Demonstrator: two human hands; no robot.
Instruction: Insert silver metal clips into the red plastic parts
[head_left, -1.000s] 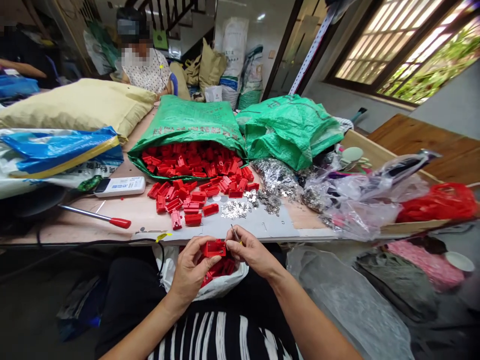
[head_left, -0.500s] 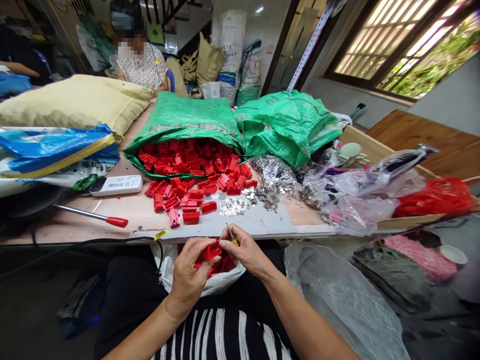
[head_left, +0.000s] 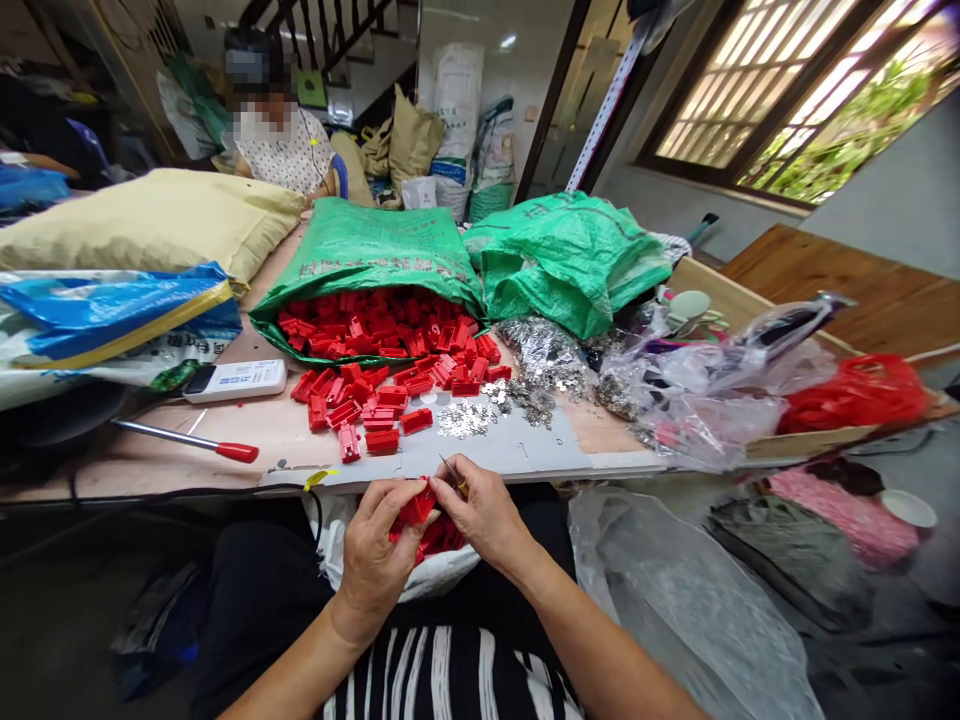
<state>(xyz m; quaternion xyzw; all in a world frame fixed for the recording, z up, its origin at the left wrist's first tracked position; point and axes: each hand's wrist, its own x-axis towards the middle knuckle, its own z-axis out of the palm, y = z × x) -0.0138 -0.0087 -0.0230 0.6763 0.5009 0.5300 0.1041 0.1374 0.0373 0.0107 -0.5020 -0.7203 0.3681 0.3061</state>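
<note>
Left hand [head_left: 373,560] clenched on a glossy, boxy red plastic housing [head_left: 418,506], long axis slanting up rightward, over a white bag [head_left: 442,575] of loose housings; thin steel pick [head_left: 448,466] pinched in right hand [head_left: 480,512], tip just beside the housing.

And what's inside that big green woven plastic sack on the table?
The green woven plastic sack is full of small red plastic pieces, heaped at its open mouth. Anything deeper inside is hidden by the top pieces and the sack's green cloth.
</note>
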